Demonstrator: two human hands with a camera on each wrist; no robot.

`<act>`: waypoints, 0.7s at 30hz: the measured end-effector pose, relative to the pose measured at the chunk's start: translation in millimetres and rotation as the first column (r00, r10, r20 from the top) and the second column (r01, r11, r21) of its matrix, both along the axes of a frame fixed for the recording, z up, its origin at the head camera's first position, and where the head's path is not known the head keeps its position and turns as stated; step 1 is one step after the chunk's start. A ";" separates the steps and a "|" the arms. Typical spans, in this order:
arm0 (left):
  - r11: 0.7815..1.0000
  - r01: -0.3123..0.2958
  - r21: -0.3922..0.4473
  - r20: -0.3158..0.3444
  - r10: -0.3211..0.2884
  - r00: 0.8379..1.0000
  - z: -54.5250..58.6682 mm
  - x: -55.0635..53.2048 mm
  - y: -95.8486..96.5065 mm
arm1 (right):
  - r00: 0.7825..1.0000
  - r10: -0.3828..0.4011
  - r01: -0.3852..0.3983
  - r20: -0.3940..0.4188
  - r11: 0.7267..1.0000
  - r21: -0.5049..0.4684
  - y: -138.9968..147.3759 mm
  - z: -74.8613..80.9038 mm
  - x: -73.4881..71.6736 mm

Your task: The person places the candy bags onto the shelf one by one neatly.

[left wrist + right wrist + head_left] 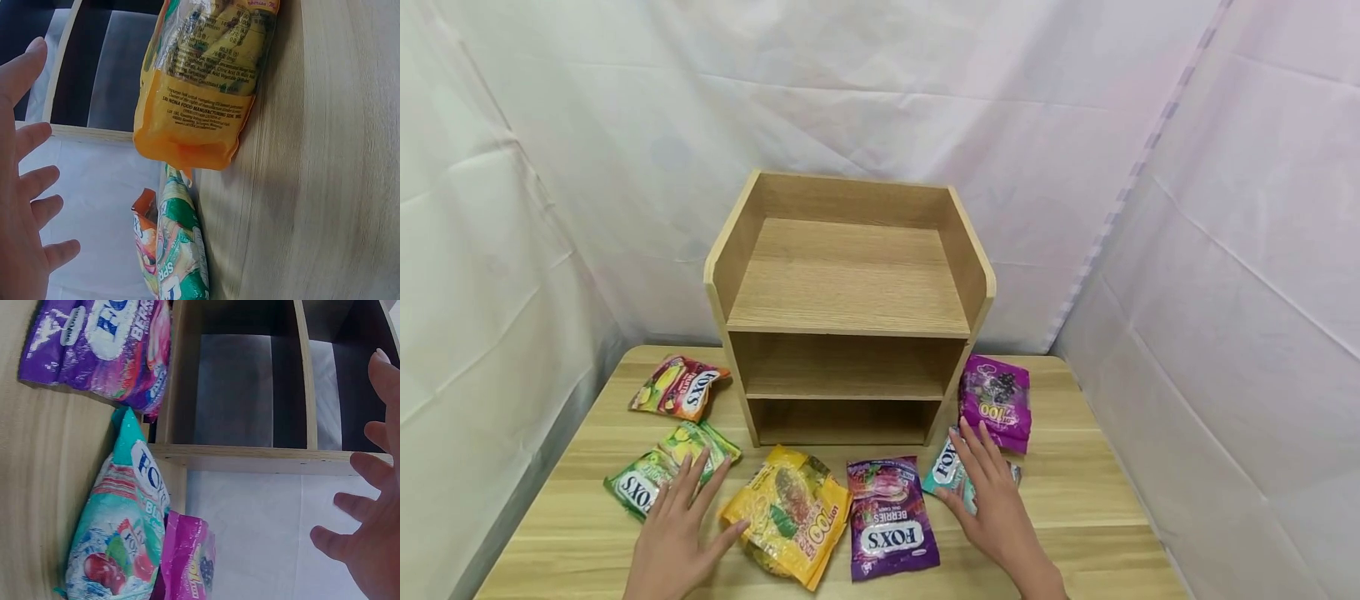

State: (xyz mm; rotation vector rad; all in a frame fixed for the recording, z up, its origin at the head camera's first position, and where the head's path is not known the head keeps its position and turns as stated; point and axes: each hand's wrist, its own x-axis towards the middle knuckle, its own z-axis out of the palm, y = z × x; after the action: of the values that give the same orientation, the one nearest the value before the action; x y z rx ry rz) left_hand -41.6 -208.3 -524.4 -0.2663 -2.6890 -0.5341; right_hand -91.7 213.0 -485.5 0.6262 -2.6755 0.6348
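Note:
My left hand (676, 533) hovers with spread fingers over the table's near left, overlapping the green Fox's candy bag (658, 471) in the head view. Just right of its thumb lies a yellow Lot 100 candy bag (793, 517). My right hand (992, 508), fingers also spread and holding nothing, is over the teal Fox's candy bag (946, 471) and partly hides it. Between the hands lies a purple Fox's Berries bag (891, 517). Behind the teal bag is a purple Lot 100 bag (997, 400). A red-orange Fox's Fruits bag (677, 387) sits at the back left.
A wooden shelf unit (850, 275) with a top tray and two open compartments stands at the back middle of the wooden table (580, 492). White cloth (865, 100) hangs behind the table and along both sides.

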 end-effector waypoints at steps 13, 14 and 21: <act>0.997 0.028 0.070 0.004 -0.028 1.000 -12.3 -1.5 13.0 | 0.992 0.052 -0.062 -0.113 0.994 -0.090 8.7 23.7 -20.1; 0.997 0.018 0.072 0.012 -0.019 1.000 -13.2 -1.2 14.4 | 0.991 0.059 -0.071 -0.122 0.993 -0.098 8.6 26.7 -22.2; 0.990 -0.108 0.092 0.082 0.101 0.991 -16.5 0.9 19.2 | 0.975 0.066 -0.099 -0.212 0.984 -0.147 9.1 46.2 -36.1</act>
State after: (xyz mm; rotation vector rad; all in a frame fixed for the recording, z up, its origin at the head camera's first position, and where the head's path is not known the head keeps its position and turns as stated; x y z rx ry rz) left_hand -40.8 -189.2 -540.8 -0.0785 -2.7236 -0.6515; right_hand -127.8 222.1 -439.3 0.7212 -2.3909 0.7509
